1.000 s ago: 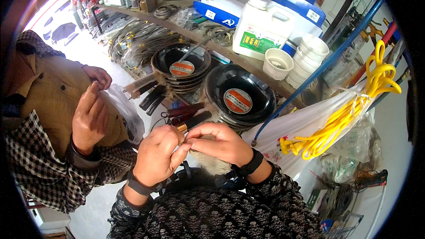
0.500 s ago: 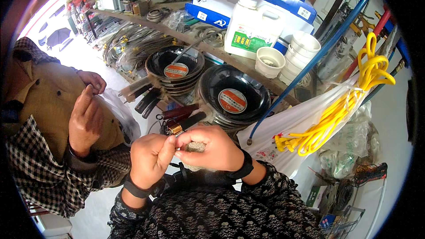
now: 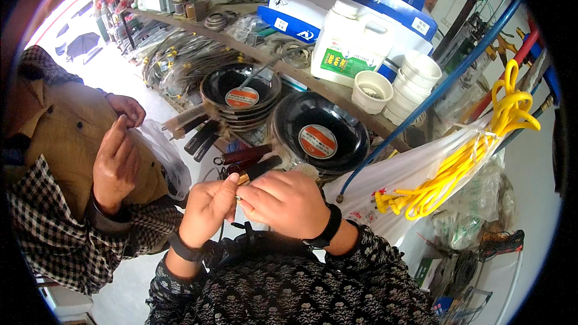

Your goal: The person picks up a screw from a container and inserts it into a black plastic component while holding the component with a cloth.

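Note:
My left hand (image 3: 206,209) and my right hand (image 3: 284,203) meet in front of my chest, fingertips pinched together around a small item that the fingers hide. Both wrists wear dark bands. Just beyond my hands lie black frying pans (image 3: 318,133) with round red labels, their dark handles (image 3: 253,168) pointing toward me. A second stack of pans (image 3: 241,89) sits further left on the shelf.
Another person in a tan jacket and checked sleeves stands at my left, one hand raised (image 3: 115,165), a clear plastic bag (image 3: 159,155) by it. The wooden shelf (image 3: 337,93) carries a white jug (image 3: 349,48), white cups (image 3: 415,78) and blue boxes. Yellow hoses (image 3: 475,156) in a bag hang right.
My hands stay joined and have shifted slightly lower and closer to my chest. The other person's raised hand has barely moved.

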Available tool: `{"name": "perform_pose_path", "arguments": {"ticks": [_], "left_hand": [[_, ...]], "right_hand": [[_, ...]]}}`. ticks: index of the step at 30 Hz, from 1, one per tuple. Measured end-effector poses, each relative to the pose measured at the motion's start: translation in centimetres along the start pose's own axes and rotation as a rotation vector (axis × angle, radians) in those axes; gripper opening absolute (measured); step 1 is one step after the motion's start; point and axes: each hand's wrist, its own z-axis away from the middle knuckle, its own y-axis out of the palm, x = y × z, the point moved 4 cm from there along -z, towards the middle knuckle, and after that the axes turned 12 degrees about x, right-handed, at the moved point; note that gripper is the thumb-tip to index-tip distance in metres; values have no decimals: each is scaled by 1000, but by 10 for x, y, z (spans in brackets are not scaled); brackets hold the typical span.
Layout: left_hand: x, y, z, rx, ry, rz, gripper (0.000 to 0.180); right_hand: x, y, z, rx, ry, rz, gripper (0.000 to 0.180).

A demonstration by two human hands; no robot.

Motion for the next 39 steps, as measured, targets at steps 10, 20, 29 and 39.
{"name": "perform_pose_path", "arguments": {"ticks": [10, 20, 29, 39], "left_hand": [[4, 7, -14, -87, 229, 275, 17], [-6, 3, -4, -32, 387, 108, 20], [-18, 1, 1, -95, 477, -253, 14], [-21, 6, 4, -182, 438, -578, 13]], "right_hand": [[-11, 5, 1, -22, 112, -96, 18], [-32, 9, 5, -61, 368, -719, 17], [-36, 13, 8, 140, 463, -1102, 17], [-30, 8, 2, 86, 390, -806, 15]]}}
